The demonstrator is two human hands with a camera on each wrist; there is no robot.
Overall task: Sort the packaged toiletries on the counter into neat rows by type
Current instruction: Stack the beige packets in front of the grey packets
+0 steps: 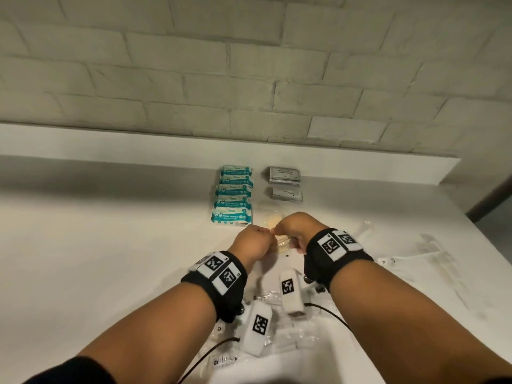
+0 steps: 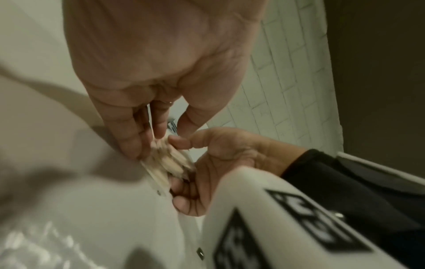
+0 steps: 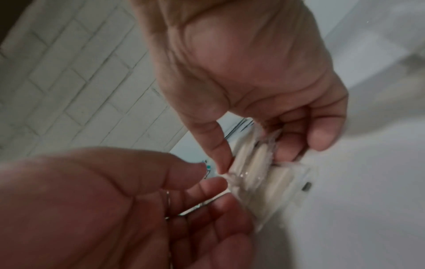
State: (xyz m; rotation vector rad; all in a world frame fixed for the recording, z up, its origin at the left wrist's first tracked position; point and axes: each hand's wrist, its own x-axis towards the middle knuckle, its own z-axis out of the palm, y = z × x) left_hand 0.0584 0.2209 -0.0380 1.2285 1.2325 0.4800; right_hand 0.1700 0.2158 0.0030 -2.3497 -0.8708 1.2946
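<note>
Both hands meet over the white counter [image 1: 110, 245] on one clear packet of cream-coloured sticks [image 1: 284, 244] [image 2: 165, 163] [image 3: 260, 172]. My left hand [image 1: 259, 239] [image 2: 161, 138] pinches its near corner between thumb and fingers. My right hand [image 1: 288, 231] [image 3: 271, 151] grips its other side, thumb on top and fingers curled under. Behind them, teal wipe packs [image 1: 232, 195] lie in a column. Silver sachets [image 1: 285, 176] form a second column to its right. Another clear packet with cream contents [image 1: 273, 220] lies just below the sachets, partly hidden by my right hand.
Several loose clear packets [image 1: 266, 297] lie under my wrists beside the sink basin [image 1: 318, 356]. Long clear packets [image 1: 432, 250] are spread on the counter at the right. A raised ledge [image 1: 110, 145] and a brick wall close off the back.
</note>
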